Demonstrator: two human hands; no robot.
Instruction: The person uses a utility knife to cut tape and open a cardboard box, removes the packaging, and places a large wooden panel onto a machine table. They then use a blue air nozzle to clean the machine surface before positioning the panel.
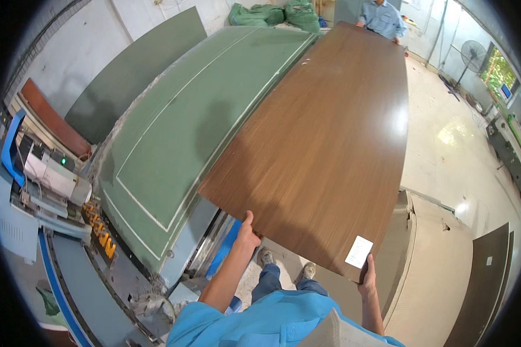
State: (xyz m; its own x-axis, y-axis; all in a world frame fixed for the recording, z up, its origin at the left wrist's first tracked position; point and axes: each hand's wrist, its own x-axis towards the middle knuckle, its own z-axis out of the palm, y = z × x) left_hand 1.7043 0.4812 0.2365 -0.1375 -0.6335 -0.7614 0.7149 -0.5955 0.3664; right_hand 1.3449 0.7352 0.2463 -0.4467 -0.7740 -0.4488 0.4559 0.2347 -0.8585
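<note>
A large brown wood-grain board [324, 133] stretches away from me, held up off the floor. My left hand [248, 234] grips its near edge left of the middle, thumb on top and fingers underneath. At the near right corner my right hand [367, 274] holds the same board, beside a white label [359, 251] stuck on its face. The fingers under the board are hidden. A co-worker in a light blue shirt [382, 20] stands at the far end with hands at the board's edge.
Left of the board lies a green machine bed [185, 127] with white outlines, and a machine head [55, 173] on a rail. A cardboard-covered stack [434, 260] stands at right, near a dark leaning board [480, 283]. Green sacks [260, 14] and a fan [472, 55] are farther back.
</note>
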